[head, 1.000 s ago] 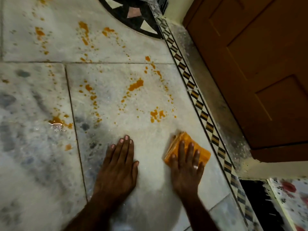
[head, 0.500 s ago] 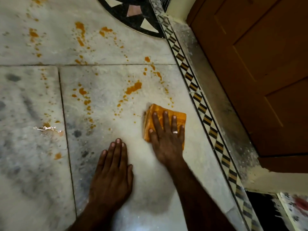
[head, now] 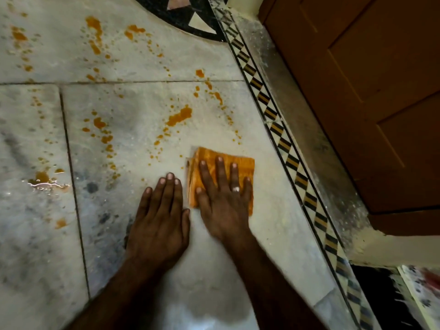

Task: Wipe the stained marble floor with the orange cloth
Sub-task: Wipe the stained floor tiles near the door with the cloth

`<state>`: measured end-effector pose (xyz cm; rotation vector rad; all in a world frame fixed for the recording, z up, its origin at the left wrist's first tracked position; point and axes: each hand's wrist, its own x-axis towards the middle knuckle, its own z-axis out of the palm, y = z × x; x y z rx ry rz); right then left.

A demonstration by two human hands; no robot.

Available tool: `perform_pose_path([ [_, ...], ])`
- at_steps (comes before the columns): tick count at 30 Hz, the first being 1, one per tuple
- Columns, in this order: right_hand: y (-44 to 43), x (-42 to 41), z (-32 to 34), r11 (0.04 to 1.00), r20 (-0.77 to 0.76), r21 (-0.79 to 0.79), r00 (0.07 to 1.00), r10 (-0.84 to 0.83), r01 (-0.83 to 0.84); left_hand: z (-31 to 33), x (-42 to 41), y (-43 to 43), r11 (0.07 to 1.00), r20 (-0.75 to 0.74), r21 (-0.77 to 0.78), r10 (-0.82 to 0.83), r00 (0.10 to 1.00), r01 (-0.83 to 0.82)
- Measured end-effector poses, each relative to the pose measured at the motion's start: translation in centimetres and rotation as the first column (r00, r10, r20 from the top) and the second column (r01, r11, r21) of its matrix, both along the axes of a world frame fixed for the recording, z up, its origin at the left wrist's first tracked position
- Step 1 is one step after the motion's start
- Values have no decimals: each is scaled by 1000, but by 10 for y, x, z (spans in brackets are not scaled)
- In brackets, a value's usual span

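The folded orange cloth lies flat on the white marble floor. My right hand presses down on it with fingers spread, a ring on one finger. My left hand rests flat on the bare marble just left of the cloth, fingers together, holding nothing. Orange stains are splashed over the tiles beyond the cloth and to the left. A wet orange puddle sits at the far left.
A patterned black-and-yellow border strip runs diagonally on the right. Beyond it stands a brown wooden door. A dark round inlay is at the top. A floral mat lies at the bottom right.
My right hand slid the cloth up and left from beside the border strip onto the stained patch. The orange spots that lay just beyond the cloth a second ago are gone. My left hand stayed planted.
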<state>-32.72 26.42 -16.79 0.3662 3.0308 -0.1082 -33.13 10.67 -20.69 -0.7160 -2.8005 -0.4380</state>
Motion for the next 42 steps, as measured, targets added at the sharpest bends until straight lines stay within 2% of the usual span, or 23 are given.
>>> perform_pose_path([
  [4,52,-38,7,989,85,-72,989,-123,130,3,-2,-2,1000,34,-11,-10,999,10],
  [9,88,21,9,946,153,-71,941,-302,316,6,0,-6,1000,67,-21,2,998,0],
  [13,69,94,1,926,153,-15,916,-370,377,5,2,-6,1000,69,-21,-5,998,6],
  [18,6,140,0,919,59,57,918,-393,390,5,15,-16,999,85,-28,-27,996,29],
  [25,-79,126,5,974,47,21,973,-226,225,15,25,-49,986,136,-74,-137,981,148],
  [31,-127,82,7,997,33,-80,999,-21,23,56,-17,-82,968,138,-159,-173,975,194],
  [37,-169,68,6,983,-6,-134,992,123,-123,100,-26,-145,905,201,-263,-287,936,334],
  [40,-175,76,11,960,59,-137,966,253,-243,129,-17,-195,873,235,-339,-282,930,350],
  [42,-170,82,11,929,92,-166,933,348,-330,146,-2,-229,878,287,-337,-249,925,341],
])
